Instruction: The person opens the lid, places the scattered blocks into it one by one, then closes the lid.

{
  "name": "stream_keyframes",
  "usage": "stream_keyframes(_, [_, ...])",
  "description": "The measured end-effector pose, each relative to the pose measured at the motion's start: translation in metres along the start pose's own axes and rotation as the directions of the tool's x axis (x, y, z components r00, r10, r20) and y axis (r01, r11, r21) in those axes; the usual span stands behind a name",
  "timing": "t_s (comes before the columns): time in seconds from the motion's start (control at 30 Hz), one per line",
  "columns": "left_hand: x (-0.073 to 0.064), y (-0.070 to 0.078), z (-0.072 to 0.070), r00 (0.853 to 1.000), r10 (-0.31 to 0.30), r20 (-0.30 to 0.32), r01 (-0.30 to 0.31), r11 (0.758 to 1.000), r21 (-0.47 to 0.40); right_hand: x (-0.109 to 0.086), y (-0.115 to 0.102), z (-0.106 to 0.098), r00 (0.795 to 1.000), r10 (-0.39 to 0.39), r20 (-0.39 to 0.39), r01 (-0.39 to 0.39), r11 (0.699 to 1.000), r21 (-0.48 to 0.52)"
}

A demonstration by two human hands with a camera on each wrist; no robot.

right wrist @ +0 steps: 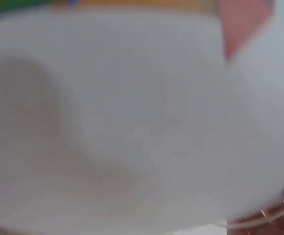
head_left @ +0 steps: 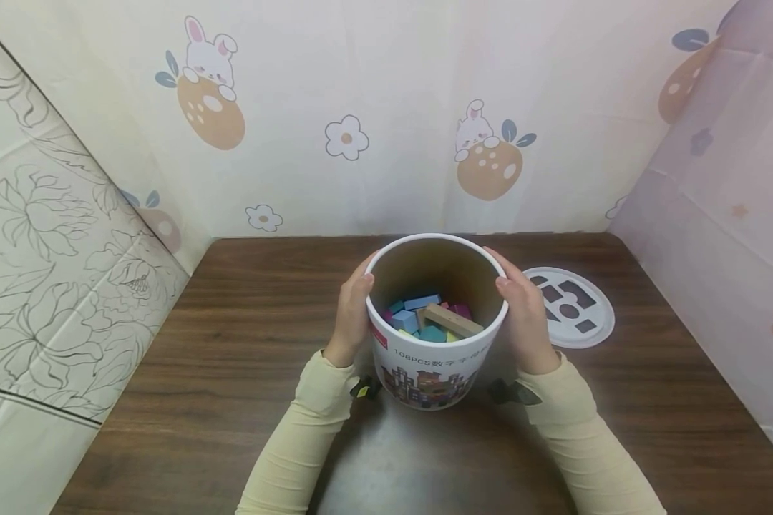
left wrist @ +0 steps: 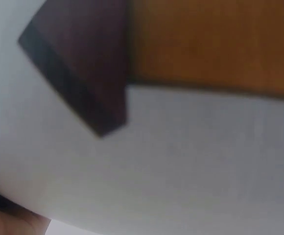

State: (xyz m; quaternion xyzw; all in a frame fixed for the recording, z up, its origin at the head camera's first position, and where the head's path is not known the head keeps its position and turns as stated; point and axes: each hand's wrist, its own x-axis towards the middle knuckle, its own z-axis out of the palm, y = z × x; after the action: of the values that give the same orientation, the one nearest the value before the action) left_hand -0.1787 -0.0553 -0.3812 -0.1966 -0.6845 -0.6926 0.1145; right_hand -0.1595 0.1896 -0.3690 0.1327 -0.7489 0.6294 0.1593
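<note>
A white cylindrical bucket (head_left: pixel 393 363) with a printed block-city picture and lettering is between both hands. My left hand (head_left: pixel 351 315) holds its left side, thumb at the rim. On the opposite side my right hand (head_left: pixel 528 322) grips the wall the same way, its thumb over the rim. Inside lie colored blocks, among them a blue block (head_left: pixel 421 302), a teal block (head_left: pixel 433 334) and a long plain wooden block (head_left: pixel 454 320) on top. Both wrist views are filled with the blurred bucket wall (left wrist: pixel 196 147), and a bit of hand (left wrist: pixel 10 223) shows at the left one's lower corner.
A round white lid (head_left: pixel 603 315) with shaped cutouts lies on the brown wood-grain table (head_left: pixel 232 343), behind and to the right of my right hand. Patterned sheets hang along the table's back (head_left: pixel 393 193), left and right sides.
</note>
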Motion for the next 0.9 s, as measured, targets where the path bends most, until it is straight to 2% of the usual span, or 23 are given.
stream_keyframes(0.13, [0.000,0.000,0.001,1.000,0.010,-0.001,-0.010,1.000,-0.008,0.005,-0.002,-0.012,0.998,-0.009,0.063,0.014,0.997,-0.074])
stream_keyframes(0.23, [0.001,0.000,0.001,1.000,0.012,0.000,-0.012,1.000,-0.014,0.011,-0.007,-0.023,0.996,0.019,0.090,-0.004,0.987,-0.163])
stream_keyframes(0.37, [0.001,-0.002,0.000,1.000,0.012,0.001,-0.012,1.000,-0.028,0.023,-0.009,-0.042,0.993,0.079,0.084,-0.049,0.948,-0.314])
stream_keyframes(0.47, [0.001,-0.004,0.000,1.000,0.016,0.004,-0.016,0.999,-0.031,0.031,-0.005,-0.058,0.992,0.110,0.067,-0.072,0.902,-0.426])
stream_keyframes(0.63, [0.002,-0.007,0.000,1.000,0.028,0.013,-0.028,0.999,-0.028,0.045,0.009,-0.092,0.995,0.098,0.032,-0.061,0.805,-0.590])
stream_keyframes(0.8, [0.001,-0.008,0.000,0.999,0.038,0.017,-0.038,0.999,-0.022,0.055,0.029,-0.124,0.990,0.143,0.009,-0.092,0.683,-0.725])
stream_keyframes(0.9, [0.000,-0.009,-0.001,0.999,0.038,0.012,-0.038,0.999,-0.015,0.060,0.044,-0.141,0.984,0.178,0.021,-0.096,0.620,-0.779])
